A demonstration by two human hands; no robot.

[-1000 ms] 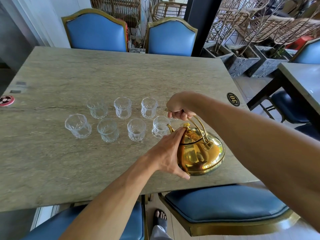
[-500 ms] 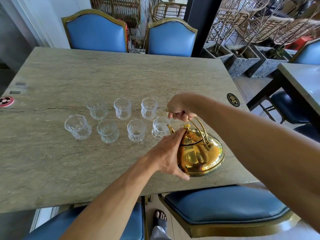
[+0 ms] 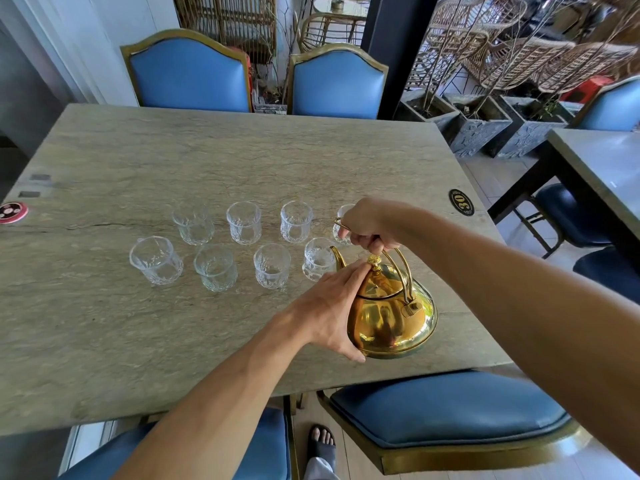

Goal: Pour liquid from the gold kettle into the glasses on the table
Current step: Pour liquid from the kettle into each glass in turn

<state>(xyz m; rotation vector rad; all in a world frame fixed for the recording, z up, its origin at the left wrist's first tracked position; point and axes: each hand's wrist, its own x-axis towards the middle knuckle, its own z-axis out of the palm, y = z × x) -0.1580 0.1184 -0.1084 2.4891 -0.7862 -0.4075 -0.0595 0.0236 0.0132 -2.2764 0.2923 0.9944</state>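
Gold and shiny, a round metal kettle (image 3: 391, 317) sits near the front right edge of a grey-green stone counter (image 3: 173, 161). The right hand (image 3: 369, 225) is closed around the top of the kettle's arched handle. The left hand (image 3: 332, 306) lies open against the kettle's left side, fingertips touching the lid knob (image 3: 374, 260). Eight clear cut-glass tumblers (image 3: 272, 265) stand in two rows just left of the spout; the nearest one (image 3: 318, 258) is beside it.
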